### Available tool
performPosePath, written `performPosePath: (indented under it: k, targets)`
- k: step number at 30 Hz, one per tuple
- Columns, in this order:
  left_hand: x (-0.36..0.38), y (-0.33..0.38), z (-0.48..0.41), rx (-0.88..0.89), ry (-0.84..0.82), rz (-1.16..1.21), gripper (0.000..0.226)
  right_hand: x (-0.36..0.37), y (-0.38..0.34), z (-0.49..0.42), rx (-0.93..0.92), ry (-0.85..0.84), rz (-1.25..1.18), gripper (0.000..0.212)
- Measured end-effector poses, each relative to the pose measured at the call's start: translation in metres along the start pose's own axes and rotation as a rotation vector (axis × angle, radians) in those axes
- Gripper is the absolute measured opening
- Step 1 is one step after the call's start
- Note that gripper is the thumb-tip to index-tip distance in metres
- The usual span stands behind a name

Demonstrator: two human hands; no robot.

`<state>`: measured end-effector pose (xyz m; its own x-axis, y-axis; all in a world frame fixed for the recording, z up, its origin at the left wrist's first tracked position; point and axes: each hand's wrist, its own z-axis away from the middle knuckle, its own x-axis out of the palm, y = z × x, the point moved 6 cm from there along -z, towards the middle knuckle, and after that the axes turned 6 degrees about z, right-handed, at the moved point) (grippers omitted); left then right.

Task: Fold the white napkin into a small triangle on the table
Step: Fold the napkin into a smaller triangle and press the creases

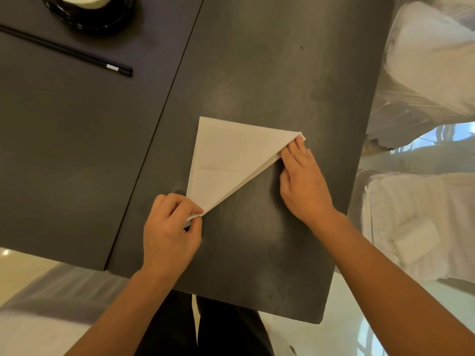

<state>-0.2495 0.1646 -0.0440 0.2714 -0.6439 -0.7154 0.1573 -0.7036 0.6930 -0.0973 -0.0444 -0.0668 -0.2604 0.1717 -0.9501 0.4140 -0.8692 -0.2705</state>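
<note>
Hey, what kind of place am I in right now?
Probably a restaurant or banquet dining room. A dark table carries black chopsticks beside a black dish, chairs in white covers stand along it, and a white napkin is being folded.

The black dish (88, 15) at the far left of the tabletop (270, 73) is cut by the top edge, so only its near rim and a strip of pale contents show, too little to name. The black chopsticks (64, 51) run off the left edge, their far ends unseen. The near corner of the white napkin (228, 160) is hidden inside the left hand's (169, 235) grip, and its right tip lies partly under the right hand's (305, 183) fingers.
</note>
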Motion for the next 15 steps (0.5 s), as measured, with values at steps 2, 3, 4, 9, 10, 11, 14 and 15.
performPosePath:
  k: [2, 3, 4, 9, 10, 11, 14, 15]
  targets:
    - [0.0, -0.002, 0.002, -0.008, 0.003, 0.003, 0.015, 0.0, -0.001, 0.0, -0.003, -0.007, -0.001, 0.063]
    - [0.0, -0.003, 0.003, -0.008, 0.005, 0.009, 0.014, -0.001, -0.001, 0.0, -0.002, -0.011, -0.003, 0.062]
    - [-0.001, -0.003, 0.003, -0.004, 0.006, 0.016, 0.012, -0.001, -0.001, 0.0, 0.001, -0.015, -0.004, 0.063]
    - [-0.001, -0.007, 0.009, 0.039, 0.003, 0.011, 0.009, -0.001, -0.001, -0.001, 0.009, -0.02, -0.004, 0.063]
    - [-0.002, -0.008, 0.01, 0.041, 0.002, 0.013, 0.01, -0.001, -0.001, -0.001, 0.013, -0.02, -0.003, 0.063]
    - [-0.002, -0.009, 0.011, 0.046, 0.002, 0.015, 0.011, -0.001, -0.002, -0.001, 0.017, -0.019, -0.002, 0.063]
    - [-0.002, -0.01, 0.012, 0.081, 0.009, 0.012, 0.014, 0.0, -0.005, 0.0, 0.027, -0.009, -0.002, 0.064]
    - [-0.001, -0.01, 0.011, 0.092, 0.013, 0.009, 0.014, 0.0, -0.005, 0.0, 0.03, -0.008, -0.002, 0.063]
